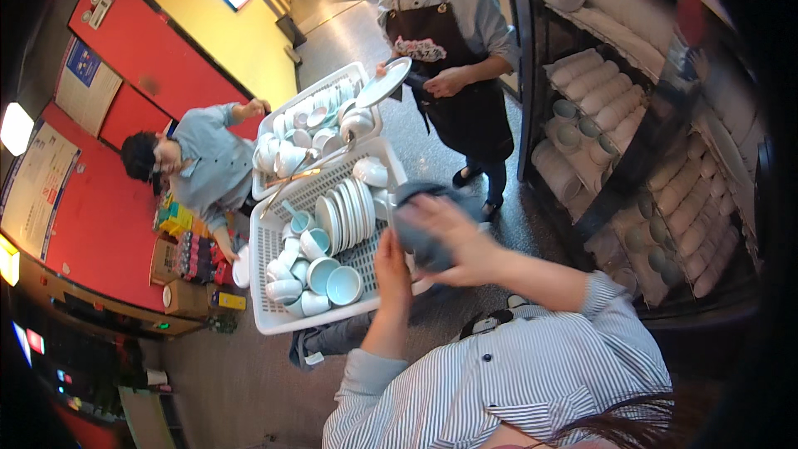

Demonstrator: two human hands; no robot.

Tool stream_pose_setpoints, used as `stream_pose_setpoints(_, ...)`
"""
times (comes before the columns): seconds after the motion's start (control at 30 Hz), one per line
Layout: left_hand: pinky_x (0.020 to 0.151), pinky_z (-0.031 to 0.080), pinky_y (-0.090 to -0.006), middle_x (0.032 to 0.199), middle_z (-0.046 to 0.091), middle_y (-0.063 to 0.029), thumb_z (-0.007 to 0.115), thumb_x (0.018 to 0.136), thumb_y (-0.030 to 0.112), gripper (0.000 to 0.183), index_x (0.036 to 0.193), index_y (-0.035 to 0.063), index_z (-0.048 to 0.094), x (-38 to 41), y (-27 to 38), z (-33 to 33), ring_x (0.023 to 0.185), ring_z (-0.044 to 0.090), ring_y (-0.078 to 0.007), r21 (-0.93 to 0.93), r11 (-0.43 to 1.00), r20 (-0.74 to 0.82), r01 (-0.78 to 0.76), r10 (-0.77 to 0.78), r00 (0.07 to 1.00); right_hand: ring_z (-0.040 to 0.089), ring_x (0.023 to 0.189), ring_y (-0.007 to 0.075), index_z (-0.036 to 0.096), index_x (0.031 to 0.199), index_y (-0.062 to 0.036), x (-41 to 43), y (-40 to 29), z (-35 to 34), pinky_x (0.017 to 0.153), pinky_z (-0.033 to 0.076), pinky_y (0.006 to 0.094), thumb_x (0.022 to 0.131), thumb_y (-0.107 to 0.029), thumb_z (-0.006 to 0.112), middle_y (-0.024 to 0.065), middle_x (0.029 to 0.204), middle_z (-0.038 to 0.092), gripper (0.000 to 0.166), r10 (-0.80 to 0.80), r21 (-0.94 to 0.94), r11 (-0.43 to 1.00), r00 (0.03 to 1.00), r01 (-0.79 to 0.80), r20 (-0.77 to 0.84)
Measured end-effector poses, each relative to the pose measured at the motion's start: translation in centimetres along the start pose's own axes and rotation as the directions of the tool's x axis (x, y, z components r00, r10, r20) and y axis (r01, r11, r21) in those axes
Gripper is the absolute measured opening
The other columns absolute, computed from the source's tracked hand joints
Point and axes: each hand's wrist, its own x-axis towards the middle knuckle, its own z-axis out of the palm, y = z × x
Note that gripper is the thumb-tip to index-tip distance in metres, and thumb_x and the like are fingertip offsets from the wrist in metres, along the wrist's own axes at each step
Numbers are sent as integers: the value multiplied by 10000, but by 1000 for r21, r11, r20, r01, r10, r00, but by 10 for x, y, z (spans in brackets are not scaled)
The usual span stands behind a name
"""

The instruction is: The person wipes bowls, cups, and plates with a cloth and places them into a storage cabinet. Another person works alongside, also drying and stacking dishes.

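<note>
Above the right edge of the near white plastic basket [389, 165], my right hand [458, 240] presses on a dark grey cloth [424, 224], slightly blurred. My left hand [393, 265] is raised beside it, at the edge of something pale mostly hidden under the cloth; I cannot tell what it is. In the basket, a row of white plates [346, 215] stands on edge. Light blue-lined cups [344, 285] lie in a heap nearer to me, and a white bowl [370, 171] sits at the far corner. A darker cloth [349, 340] hangs below the basket's near side.
Behind is a second basket [358, 72] of bowls and cups, with tongs [299, 176] across its rim. A co-worker [455, 43] holds a plate [384, 82] and dark cloth; another person [212, 149] leans in at left, holding a white dish. Shelves of stacked crockery [598, 87] stand at right.
</note>
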Motion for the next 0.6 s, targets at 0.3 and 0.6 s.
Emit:
stream_pose_setpoints(0.3, 509, 308, -192, 717, 472, 62, 500, 1007, 265, 203, 929, 92, 573, -47, 38, 4, 565, 355, -42, -397, 909, 80, 123, -100, 992, 642, 922, 198, 603, 1185, -44, 37, 45, 37, 895, 487, 332, 937, -410, 519, 115, 1036, 678, 450, 70, 668, -338, 690, -663, 720)
stream_pose_setpoints(0.6, 595, 412, -246, 984, 571, -44, 502, 992, 364, 388, 1209, 44, 530, -21, 68, 26, 735, 471, -110, -691, 722, 71, 45, 5, 997, 493, 1246, 252, 475, 1363, -46, 20, -1, 9, 1044, 393, 376, 888, -355, 628, 151, 1383, 479, 587, 401, 971, 92, 901, -222, 168)
